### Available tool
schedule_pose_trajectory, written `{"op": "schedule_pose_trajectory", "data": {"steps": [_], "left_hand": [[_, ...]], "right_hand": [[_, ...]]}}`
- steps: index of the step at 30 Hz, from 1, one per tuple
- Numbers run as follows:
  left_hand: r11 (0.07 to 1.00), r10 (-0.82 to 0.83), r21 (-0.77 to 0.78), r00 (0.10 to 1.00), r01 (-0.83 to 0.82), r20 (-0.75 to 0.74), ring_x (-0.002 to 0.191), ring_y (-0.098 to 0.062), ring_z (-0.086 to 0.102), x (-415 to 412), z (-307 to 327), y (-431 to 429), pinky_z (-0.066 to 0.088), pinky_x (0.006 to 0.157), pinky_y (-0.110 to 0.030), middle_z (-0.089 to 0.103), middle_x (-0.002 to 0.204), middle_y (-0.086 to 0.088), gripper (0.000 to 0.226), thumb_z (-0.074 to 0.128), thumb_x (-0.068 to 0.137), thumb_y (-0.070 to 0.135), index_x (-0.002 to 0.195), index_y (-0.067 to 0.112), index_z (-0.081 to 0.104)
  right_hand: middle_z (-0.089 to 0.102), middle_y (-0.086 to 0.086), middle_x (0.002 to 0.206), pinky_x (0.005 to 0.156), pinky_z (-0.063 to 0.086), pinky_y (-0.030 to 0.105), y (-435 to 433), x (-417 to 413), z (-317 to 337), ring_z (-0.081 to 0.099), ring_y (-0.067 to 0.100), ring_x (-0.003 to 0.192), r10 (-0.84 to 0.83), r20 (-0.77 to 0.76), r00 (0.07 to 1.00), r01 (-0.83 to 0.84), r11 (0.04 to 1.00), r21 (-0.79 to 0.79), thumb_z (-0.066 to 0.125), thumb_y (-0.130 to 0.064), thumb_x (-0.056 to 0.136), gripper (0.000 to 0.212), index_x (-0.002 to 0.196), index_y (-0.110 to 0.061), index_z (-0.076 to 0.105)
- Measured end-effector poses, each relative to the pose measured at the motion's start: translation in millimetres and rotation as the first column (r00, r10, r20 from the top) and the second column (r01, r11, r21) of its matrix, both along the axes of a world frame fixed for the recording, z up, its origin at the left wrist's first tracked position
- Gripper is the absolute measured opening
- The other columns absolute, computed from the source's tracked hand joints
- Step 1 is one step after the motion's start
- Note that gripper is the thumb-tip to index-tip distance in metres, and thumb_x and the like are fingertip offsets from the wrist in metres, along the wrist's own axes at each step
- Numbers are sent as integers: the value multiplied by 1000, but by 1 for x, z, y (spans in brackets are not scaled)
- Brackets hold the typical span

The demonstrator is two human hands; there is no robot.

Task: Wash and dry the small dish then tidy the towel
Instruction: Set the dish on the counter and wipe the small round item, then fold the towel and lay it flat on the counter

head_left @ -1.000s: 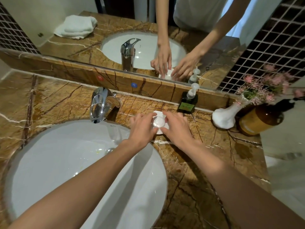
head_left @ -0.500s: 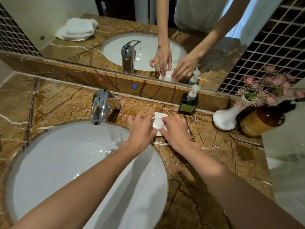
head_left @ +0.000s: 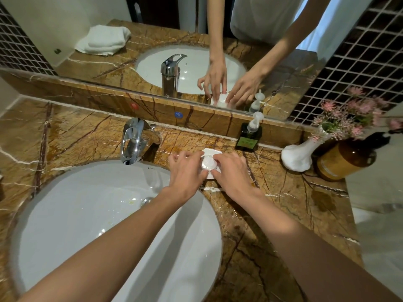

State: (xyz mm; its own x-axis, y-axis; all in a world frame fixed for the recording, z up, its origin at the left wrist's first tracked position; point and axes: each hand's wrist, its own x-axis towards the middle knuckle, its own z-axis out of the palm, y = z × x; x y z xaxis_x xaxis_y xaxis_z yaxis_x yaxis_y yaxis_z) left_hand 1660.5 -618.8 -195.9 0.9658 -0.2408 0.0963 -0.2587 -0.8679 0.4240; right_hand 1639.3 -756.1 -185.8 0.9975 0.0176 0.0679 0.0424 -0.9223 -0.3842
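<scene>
Both hands meet over the dish (head_left: 211,152), a small white piece sitting on the marble counter (head_left: 272,214) just right of the sink (head_left: 87,214) and behind its rim. On the dish lies a round white soap (head_left: 209,164).

Left hand (head_left: 187,171): fingers curled in from the left, tips touching the soap and the dish's left edge. Right hand (head_left: 233,173): fingers reaching in from the right, tips on the soap's right side. The two hands pinch the soap between them; whether it is lifted clear of the dish cannot be told. Most of the dish is covered by the hands; only its far edge and a sliver of its near edge show.

Chrome tap (head_left: 133,142) stands left of the hands, behind the basin. No water seen running. Dark green pump bottle (head_left: 248,136) against the backsplash, just behind and right of the dish. Further right: white vase (head_left: 298,155) with pink flowers, then a brown bottle (head_left: 346,160).

Towel (head_left: 104,40), white and folded, visible only as a reflection in the mirror (head_left: 283,29), lying on the counter's near left side, well apart from the dish.
</scene>
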Motion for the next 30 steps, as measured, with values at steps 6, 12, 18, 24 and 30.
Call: {"op": "schedule_pose_trajectory", "data": {"steps": [6,12,18,24,30], "left_hand": [[999,-22,-29,999,23,33,103,-20,49,-4,4,4,19,77,-34,68,101,2,39,64,78,36,115,24,56],[998,-70,8,998,70,11,115,-15,50,-14,17,21,33,91,-40,59,127,9,45,42,86,44,129,31,47],[998,-58,16,998,58,15,126,-20,44,-36,36,40,35,98,-44,50,138,3,50,50,87,43,134,28,43],[999,2,41,999,-4,40,129,-21,43,-73,56,83,36,100,-41,48,142,-2,53,55,85,41,134,21,45],[986,146,71,989,-148,38,130,-22,41,-125,68,158,33,100,-39,47,142,-5,53,58,84,41,130,16,49]], "right_hand": [[64,3,117,91,34,37,-3,-6,1,49,24,111,-12,-19,1000,12,1000,-1,65,-27,87,38,123,-17,58],[60,7,130,103,34,39,-2,-15,12,49,25,122,-27,-21,999,28,999,41,54,-28,91,41,130,-13,54],[49,9,142,107,32,43,13,-32,28,43,28,130,5,-8,1000,-4,1000,27,53,-29,92,45,135,-15,50],[47,13,143,107,32,42,47,-61,42,41,30,132,91,3,996,-91,995,37,56,-26,92,43,133,-13,52],[47,12,141,106,33,40,109,-94,57,41,30,129,224,11,974,-225,973,60,56,-26,91,45,134,-13,50]]}}
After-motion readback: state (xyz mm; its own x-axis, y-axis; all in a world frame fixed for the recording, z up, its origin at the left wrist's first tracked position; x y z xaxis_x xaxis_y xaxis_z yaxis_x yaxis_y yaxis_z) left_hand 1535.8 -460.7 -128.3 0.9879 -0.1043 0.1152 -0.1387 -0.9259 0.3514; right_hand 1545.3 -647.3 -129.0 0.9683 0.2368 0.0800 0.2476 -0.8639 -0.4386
